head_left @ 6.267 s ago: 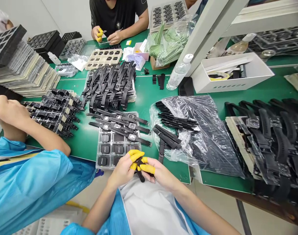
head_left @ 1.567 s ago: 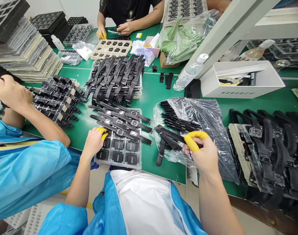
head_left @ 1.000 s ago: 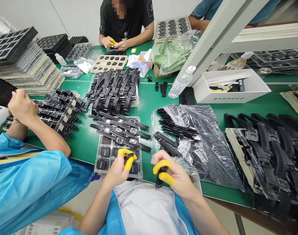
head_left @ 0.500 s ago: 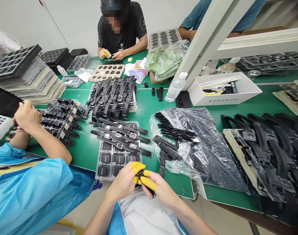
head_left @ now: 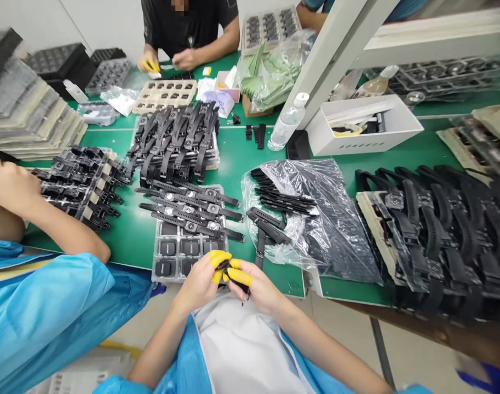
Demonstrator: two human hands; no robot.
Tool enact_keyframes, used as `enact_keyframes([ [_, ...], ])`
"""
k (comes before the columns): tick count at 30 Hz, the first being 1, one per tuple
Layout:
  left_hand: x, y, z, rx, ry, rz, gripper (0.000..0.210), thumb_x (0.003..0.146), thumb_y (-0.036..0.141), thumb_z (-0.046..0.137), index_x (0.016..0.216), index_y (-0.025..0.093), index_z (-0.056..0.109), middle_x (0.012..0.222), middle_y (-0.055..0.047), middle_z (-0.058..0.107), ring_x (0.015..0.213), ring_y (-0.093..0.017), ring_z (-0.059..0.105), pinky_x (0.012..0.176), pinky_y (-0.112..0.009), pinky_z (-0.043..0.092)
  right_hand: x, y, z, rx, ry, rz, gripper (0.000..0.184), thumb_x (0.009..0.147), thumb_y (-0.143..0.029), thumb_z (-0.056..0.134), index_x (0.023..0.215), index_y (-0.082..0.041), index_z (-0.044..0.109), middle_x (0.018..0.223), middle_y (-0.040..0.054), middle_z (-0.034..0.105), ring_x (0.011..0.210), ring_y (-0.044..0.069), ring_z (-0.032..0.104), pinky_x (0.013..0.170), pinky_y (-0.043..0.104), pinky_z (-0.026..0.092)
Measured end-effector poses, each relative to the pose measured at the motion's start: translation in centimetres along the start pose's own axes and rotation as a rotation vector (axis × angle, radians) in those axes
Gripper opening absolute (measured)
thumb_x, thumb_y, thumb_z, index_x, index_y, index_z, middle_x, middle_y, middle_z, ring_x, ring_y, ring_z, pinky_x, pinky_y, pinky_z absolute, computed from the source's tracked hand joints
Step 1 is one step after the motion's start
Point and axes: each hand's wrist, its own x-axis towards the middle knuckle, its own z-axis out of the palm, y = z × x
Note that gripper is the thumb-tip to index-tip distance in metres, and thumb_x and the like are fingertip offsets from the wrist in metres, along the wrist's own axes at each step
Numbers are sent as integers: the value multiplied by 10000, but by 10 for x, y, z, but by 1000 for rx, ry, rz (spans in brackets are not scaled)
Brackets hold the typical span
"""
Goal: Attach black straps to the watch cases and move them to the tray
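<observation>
In front of my lap my two hands are brought together, with yellow covers on several fingertips. My left hand (head_left: 201, 280) pinches a small dark watch body (head_left: 223, 266), mostly hidden by the fingers. Against it, my right hand (head_left: 256, 282) grips a black watch strap (head_left: 244, 289), whose end pokes out below the fingers. Just beyond lies a clear compartment tray (head_left: 156, 257) with black square watch bodies (head_left: 190, 248) in its near cells. Strapped watches (head_left: 188, 210) lie in rows across its far part. Loose black straps (head_left: 268, 224) rest to the right on a plastic bag (head_left: 335, 230).
Piles of strapped watches stand behind the tray (head_left: 176, 142) and at the far right (head_left: 434, 235). A water bottle (head_left: 288, 123) and a white box (head_left: 365, 134) stand by a slanted post (head_left: 335, 65). A co-worker's arm (head_left: 64, 219) reaches in at left; another person (head_left: 192, 33) works opposite.
The camera view has tilted down and shifted, so the table appears higher and further left. My hands remain together on the watch and strap. The co-worker opposite has moved their hands apart.
</observation>
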Motion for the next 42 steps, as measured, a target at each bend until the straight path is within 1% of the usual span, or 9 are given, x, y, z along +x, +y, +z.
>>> enact_keyframes([
  [10, -1, 4, -8, -39, -95, -2, 505, 1050, 215, 388, 1553, 221, 437, 1355, -167, 576, 1275, -292, 563, 1087, -470, 515, -4, -5, 1, 127, 49, 54, 430, 852, -585, 764, 806, -212, 553, 451, -83, 486, 399, 84, 304, 428, 234, 288],
  [17, 4, 3, -15, 192, -155, 13, 450, 996, 241, 500, 1441, 181, 532, 1208, -157, 624, 1157, -309, 586, 1026, -506, 535, -2, -5, 1, 38, 54, 92, 457, 893, -616, 715, 789, -208, 538, 464, -72, 523, 395, 76, 319, 425, 227, 282],
  [22, 1, -2, -17, 20, -116, 8, 464, 1030, 227, 474, 1494, 207, 468, 1310, -158, 640, 1209, -276, 624, 1034, -448, 547, -2, -6, 0, -31, 34, 50, 434, 917, -617, 682, 882, -206, 546, 506, -66, 575, 403, 88, 381, 433, 230, 277],
  [26, -5, -4, -5, -96, 106, -92, 331, 1001, 255, 598, 1330, 228, 599, 1205, -115, 709, 1086, -237, 693, 936, -388, 583, 0, -6, 0, -65, 66, -44, 450, 897, -638, 701, 952, -219, 548, 574, -75, 585, 439, 100, 440, 469, 242, 332],
  [30, -2, 2, 7, -350, 407, -176, 164, 957, 362, 713, 1014, 210, 683, 1041, -85, 741, 979, -227, 727, 870, -376, 609, 1, -4, -1, -83, -45, -24, 460, 941, -663, 624, 865, -220, 526, 567, -96, 485, 418, 77, 376, 447, 240, 302],
  [33, 7, 6, -3, -603, 704, -294, 254, 957, 435, 718, 1053, 220, 624, 1033, -64, 766, 827, -192, 763, 786, -356, 642, -1, -5, -6, -118, -147, 110, 453, 958, -648, 604, 896, -200, 568, 565, -110, 421, 412, 63, 276, 408, 235, 220],
  [36, 14, 6, -25, -636, 973, -344, 314, 937, 449, 744, 1066, 226, 564, 1010, -43, 788, 640, -148, 733, 654, -307, 638, -3, -8, -12, -190, -104, 134, 452, 913, -642, 670, 917, -204, 561, 548, -125, 398, 414, 61, 240, 401, 234, 185],
  [38, 14, 4, -34, -588, 912, -389, 320, 934, 429, 748, 1113, 219, 586, 1060, -70, 791, 636, -155, 735, 592, -281, 622, -4, -10, -12, -210, -3, 52, 448, 883, -624, 717, 913, -220, 524, 553, -126, 430, 412, 61, 279, 417, 233, 212],
  [42, 5, -1, -20, -411, 325, -389, 313, 1008, 284, 601, 1311, 220, 645, 1175, -118, 771, 866, -210, 773, 708, -316, 648, -2, -13, -1, -175, 69, -52, 429, 905, -614, 680, 912, -225, 498, 620, -94, 525, 438, 68, 375, 451, 236, 278],
])
